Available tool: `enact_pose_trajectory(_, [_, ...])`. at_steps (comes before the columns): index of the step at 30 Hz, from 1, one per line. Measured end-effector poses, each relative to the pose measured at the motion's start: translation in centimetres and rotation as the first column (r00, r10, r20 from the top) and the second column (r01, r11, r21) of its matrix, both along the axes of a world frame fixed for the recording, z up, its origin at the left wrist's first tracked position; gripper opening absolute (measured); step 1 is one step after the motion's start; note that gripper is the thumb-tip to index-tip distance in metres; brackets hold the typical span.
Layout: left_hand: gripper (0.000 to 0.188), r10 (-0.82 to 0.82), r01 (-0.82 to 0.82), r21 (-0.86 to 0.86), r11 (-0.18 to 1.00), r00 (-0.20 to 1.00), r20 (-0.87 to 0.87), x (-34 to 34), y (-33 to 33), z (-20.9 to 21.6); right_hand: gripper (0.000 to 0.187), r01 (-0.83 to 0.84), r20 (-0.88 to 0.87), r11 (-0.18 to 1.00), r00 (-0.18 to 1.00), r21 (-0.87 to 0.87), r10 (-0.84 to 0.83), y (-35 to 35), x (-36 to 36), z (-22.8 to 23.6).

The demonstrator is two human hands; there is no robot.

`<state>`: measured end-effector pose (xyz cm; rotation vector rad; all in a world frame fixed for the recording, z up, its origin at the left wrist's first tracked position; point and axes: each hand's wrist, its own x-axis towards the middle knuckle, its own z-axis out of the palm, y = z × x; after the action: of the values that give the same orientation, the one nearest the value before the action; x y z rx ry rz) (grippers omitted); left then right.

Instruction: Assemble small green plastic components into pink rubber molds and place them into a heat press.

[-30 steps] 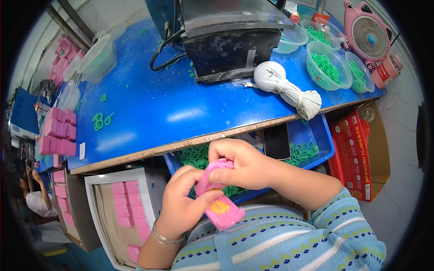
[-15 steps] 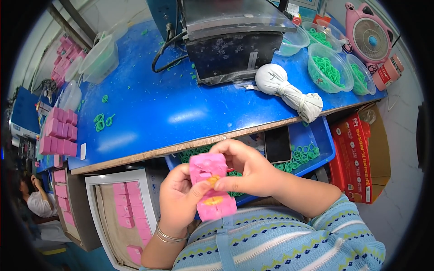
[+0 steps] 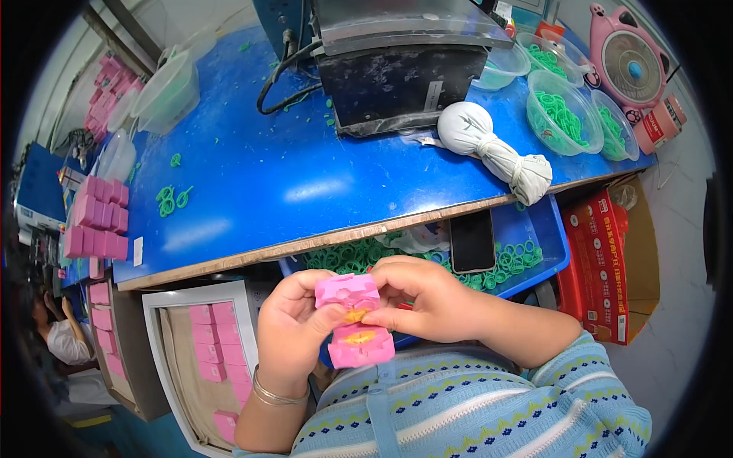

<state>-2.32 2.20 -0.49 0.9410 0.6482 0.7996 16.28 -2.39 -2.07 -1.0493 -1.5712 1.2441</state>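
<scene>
A pink block, split into two halves like an opened mould, sits between my hands over my lap. Its upper half (image 3: 347, 291) is tipped back, while the lower half (image 3: 362, 353) shows an orange-yellow patch in its face. Between them is a small orange-yellow piece (image 3: 356, 314), partly covered by my thumbs. My left hand (image 3: 294, 317) is closed round the left side of the mould, thumb on its inner face. Closed on the right side is my right hand (image 3: 420, 301), its thumb against the orange-yellow piece. My other fingers are partly hidden behind the upper half.
A blue tray (image 3: 561, 248) with green rings and a dark phone (image 3: 473, 241) lies beyond my hands, below the blue table (image 3: 252, 183). A white tied cloth bundle (image 3: 489, 149) rests near its edge. Pink blocks fill a white-framed tray (image 3: 156, 305) at left.
My hands and the mould have shifted slightly left. The upper half now tilts further back, and my thumbs have changed position around the orange-yellow piece.
</scene>
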Motion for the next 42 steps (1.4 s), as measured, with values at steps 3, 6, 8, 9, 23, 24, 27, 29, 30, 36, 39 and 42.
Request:
enact_pose_trajectory(3, [0.039, 0.071, -0.025, 0.228, 0.973, 0.978, -0.195, 0.5, -0.4, 0.7, 0.024, 0.019, 0.023, 0.997, 1.0, -0.08, -0.017, 0.1, 0.1, 0.7])
enact_pose_trajectory(6, [0.048, 0.048, 0.001, 0.218, 0.976, 0.975, -0.217, 0.4, -0.3, 0.8, 0.024, 0.017, -0.049, 0.99, 0.999, -0.138, -0.024, -0.1, -0.2, 0.8])
enact_pose_trajectory(8, [0.049, -0.024, 0.054, 0.174, 0.983, 0.985, -0.169, 0.4, 0.0, 0.9, 0.024, 0.01, -0.07, 0.993, 0.997, -0.119, -0.018, -0.1, -0.3, 0.4])
enact_pose_trajectory(9, [0.049, -0.024, 0.053, 0.174, 0.983, 0.985, -0.168, 0.4, 0.0, 0.9, 0.025, 0.003, -0.092, 0.995, 0.996, -0.099, -0.013, -0.1, -0.3, 0.2])
enact_pose_trajectory(23, [0.04, -0.086, 0.092, 0.24, 0.966, 0.996, -0.037, 0.5, -0.3, -0.3, 0.017, 0.049, -0.011, 0.999, 0.999, 0.01, -0.048, 0.1, 0.2, 1.1])
enact_pose_trajectory(24, [0.04, -0.085, 0.092, 0.24, 0.966, 0.996, -0.037, 0.6, -0.5, -0.4, 0.017, 0.051, 0.055, 0.999, 0.997, -0.003, -0.051, 0.2, 0.2, 1.2])
enact_pose_trajectory(27, [0.04, -0.094, 0.092, 0.068, 0.993, 0.995, 0.03, 0.7, -0.9, -0.7, 0.015, 0.04, 0.052, 0.997, 0.998, -0.073, -0.036, 0.3, 0.4, 1.4])
enact_pose_trajectory(29, [0.04, -0.088, 0.088, -0.014, 0.996, 0.995, 0.039, 0.4, -1.1, -0.9, 0.016, 0.111, 0.074, 0.993, 0.991, -0.036, -0.108, 0.3, 0.2, 1.3])
enact_pose_trajectory(30, [0.04, -0.087, 0.088, -0.014, 0.996, 0.995, 0.039, 0.4, -1.1, -0.8, 0.016, 0.181, 0.093, 0.984, 0.979, 0.002, -0.18, 0.3, 0.1, 1.1])
enact_pose_trajectory(36, [0.054, 0.089, -0.068, -0.192, 0.979, 0.991, 0.102, 1.0, -0.5, -0.1, 0.026, 0.202, -0.135, 0.96, 0.975, 0.191, -0.179, 0.3, -0.4, 0.7])
enact_pose_trajectory(39, [0.061, -0.035, 0.067, -0.128, 0.99, 0.971, 0.237, 0.4, -0.3, -0.6, 0.027, 0.203, -0.108, 0.961, 0.977, 0.188, -0.185, 0.4, -0.5, 0.7])
enact_pose_trajectory(42, [0.062, -0.103, 0.091, 0.085, 0.992, 0.983, 0.151, 0.4, -0.9, -0.4, 0.026, 0.21, -0.09, 0.963, 0.976, 0.169, -0.197, 0.4, -0.7, 0.9])
